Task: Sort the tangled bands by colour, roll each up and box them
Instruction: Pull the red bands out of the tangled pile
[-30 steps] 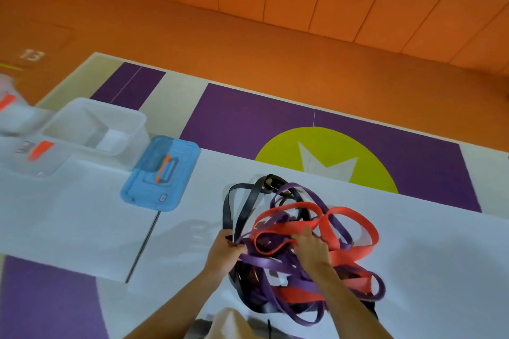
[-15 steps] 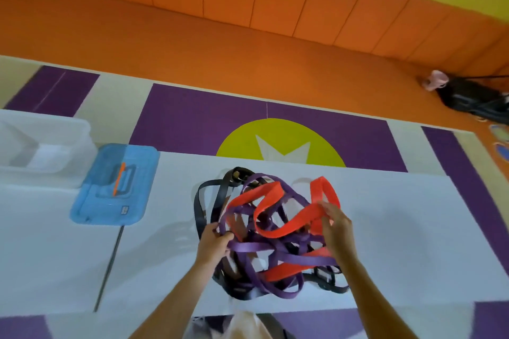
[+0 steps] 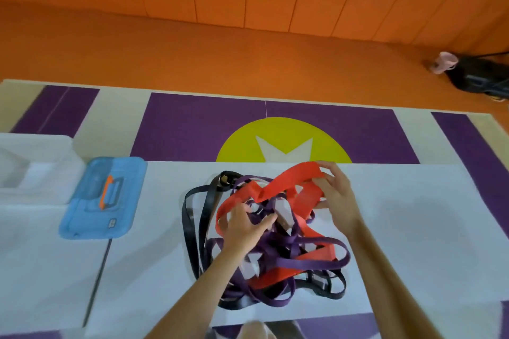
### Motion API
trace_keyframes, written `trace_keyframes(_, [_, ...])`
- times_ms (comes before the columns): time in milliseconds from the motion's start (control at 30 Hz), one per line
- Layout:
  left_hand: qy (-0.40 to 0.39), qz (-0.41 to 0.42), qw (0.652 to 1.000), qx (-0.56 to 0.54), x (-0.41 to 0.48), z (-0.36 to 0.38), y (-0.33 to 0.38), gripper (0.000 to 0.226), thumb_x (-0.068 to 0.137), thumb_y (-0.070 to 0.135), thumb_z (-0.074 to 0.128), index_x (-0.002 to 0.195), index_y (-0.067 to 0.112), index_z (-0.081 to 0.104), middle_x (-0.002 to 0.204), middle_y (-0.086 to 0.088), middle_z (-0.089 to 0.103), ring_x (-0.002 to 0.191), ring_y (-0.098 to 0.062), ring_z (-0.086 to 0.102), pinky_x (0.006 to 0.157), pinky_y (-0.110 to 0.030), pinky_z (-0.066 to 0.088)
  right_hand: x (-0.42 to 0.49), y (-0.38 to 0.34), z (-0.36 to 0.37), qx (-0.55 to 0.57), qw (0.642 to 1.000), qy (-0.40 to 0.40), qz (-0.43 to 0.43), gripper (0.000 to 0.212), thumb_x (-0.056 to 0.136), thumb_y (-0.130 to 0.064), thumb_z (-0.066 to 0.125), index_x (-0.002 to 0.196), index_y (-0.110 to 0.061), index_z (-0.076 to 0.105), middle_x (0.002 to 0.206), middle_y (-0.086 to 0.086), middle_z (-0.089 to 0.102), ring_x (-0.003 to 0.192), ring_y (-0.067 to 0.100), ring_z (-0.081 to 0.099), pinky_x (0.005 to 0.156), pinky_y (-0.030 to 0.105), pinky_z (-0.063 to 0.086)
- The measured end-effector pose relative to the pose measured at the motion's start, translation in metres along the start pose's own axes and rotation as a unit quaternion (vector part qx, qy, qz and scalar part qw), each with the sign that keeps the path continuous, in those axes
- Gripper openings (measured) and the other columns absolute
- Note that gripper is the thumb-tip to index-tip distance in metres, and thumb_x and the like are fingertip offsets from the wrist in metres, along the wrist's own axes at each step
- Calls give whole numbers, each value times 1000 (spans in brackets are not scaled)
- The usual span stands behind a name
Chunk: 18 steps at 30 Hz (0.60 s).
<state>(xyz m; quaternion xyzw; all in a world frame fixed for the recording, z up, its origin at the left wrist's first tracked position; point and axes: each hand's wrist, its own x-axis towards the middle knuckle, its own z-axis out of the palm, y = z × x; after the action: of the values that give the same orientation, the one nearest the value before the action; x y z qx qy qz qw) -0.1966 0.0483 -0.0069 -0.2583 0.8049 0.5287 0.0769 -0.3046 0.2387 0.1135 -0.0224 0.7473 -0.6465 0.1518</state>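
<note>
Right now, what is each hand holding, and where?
Right hand holds the red band by its top loop. Left hand is in the middle of the tangle; its grip cannot be told.
</note>
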Motion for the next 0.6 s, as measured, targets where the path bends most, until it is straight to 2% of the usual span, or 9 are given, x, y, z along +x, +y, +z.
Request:
trace_keyframes(67, [115, 41, 992, -17, 13, -1, 12, 84, 74, 60, 87, 135, 16, 51, 128, 11, 47, 127, -13, 50, 104, -28, 40, 5, -3, -1, -32, 997, -68, -18, 35, 106, -7, 53, 121, -36, 66, 90, 15, 74, 70, 33, 62, 59, 46, 55])
trace_keyframes(133, [112, 102, 988, 17, 27, -5, 29, 95, 79, 62, 82, 153, 18, 42, 143, 13, 42, 135, -5, 39, 114, -28, 32, 11, -6, -6, -56, 992, -111, -32, 37, 106, -5, 51, 128, -32, 64, 79, 4, 72, 64, 29, 56, 51, 35, 55])
trace_keyframes(167, [100, 130, 985, 56, 35, -8, 39, 84, 83, 67, 76, 150, 22, 50, 142, 14, 49, 133, -5, 44, 115, -29, 35, 15, -6, -9, -58, 989, -126, -42, 37, 106, -5, 51, 129, -31, 64, 79, 5, 72, 64, 27, 54, 49, 31, 52])
trace_keyframes(233, [67, 146, 980, 115, 46, -14, 56, 54, 90, 69, 64, 120, 24, 72, 118, 11, 69, 114, -9, 62, 101, -34, 48, 25, -4, -17, -58, 986, -139, -73, 35, 103, -10, 54, 128, -33, 66, 88, 17, 72, 64, 26, 52, 52, 28, 46])
trace_keyframes(300, [23, 133, 986, 99, 46, -19, 73, 38, 99, 57, 60, 96, 20, 67, 91, -1, 70, 83, -9, 62, 83, -38, 50, 37, 2, -30, -52, 986, -122, -99, 32, 102, -14, 56, 127, -32, 66, 95, 14, 75, 76, 23, 66, 65, 34, 50])
trace_keyframes(400, [14, 118, 993, 8, 36, -29, 96, 35, 105, 47, 59, 84, 19, 51, 80, -10, 72, 66, -12, 55, 72, -39, 46, 56, 14, -51, -68, 990, -77, -97, 28, 105, -7, 59, 126, -25, 65, 95, 2, 79, 90, 22, 76, 78, 33, 56])
trace_keyframes(500, [58, 110, 989, -85, 19, -40, 120, 34, 102, 34, 68, 80, 12, 53, 68, -3, 66, 65, -16, 57, 72, -34, 47, 75, 32, -65, -175, 983, -37, -45, 14, 102, -24, 67, 114, -31, 70, 93, -3, 77, 79, 17, 74, 72, 33, 56])
trace_keyframes(567, [60, 100, 988, -101, 9, -45, 132, 38, 95, 29, 78, 75, 13, 49, 64, 3, 51, 61, -11, 45, 64, -24, 39, 84, 39, -67, -220, 975, -24, -12, 13, 101, -20, 64, 97, -30, 72, 89, 0, 78, 74, 19, 76, 71, 39, 60])
trace_keyframes(600, [45, 91, 990, -95, 5, -47, 134, 40, 90, 27, 83, 75, 16, 48, 64, 8, 46, 59, -9, 41, 61, -20, 37, 86, 40, -65, -191, 981, -31, 1, 18, 101, -14, 61, 93, -25, 72, 86, 5, 79, 72, 21, 77, 70, 43, 63])
